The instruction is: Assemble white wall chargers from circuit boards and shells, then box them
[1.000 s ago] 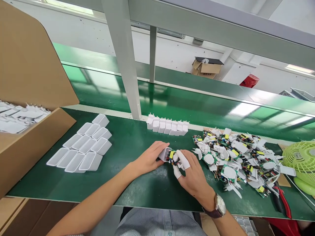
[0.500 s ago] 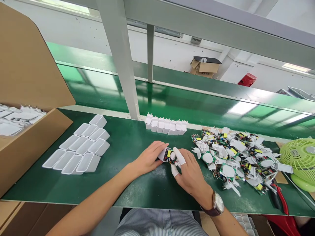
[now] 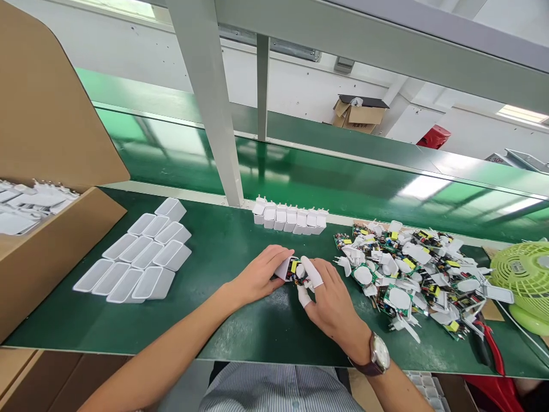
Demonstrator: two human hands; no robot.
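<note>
Left hand: your left hand (image 3: 261, 276) curls narrow around the white case (image 3: 282, 270); grip it firmly enough that it doesn't twist, yet don't squeeze its mouth out of shape

Right hand: your right hand (image 3: 332, 292) pinches the outer end of the circuit board (image 3: 295, 270), with white finger covers (image 3: 311, 272) on thumb and forefinger; hold it by its edges rather than leaning on the raised parts

White case: it sits between your hands over the near half of the bench (image 3: 240, 332), mouth turned toward your right; you can't tell from here whether it rests on the surface

Circuit board: it is at the case mouth, with a yellow block and a round white piece showing outside; how deep the inner end reaches is hidden

Line-up: set the board square to the walls before you press, since a crooked one would likely catch on the rim

Push: go slowly and straight; if it snags, back off and change the angle, because forcing could bend a part

Loose boards: the heap (image 3: 401, 274) lies near your right hand, so mind your knuckles there

Capped row: the white row (image 3: 289, 218) stands beyond your hands, well apart; leave your elbows low and steady
</note>
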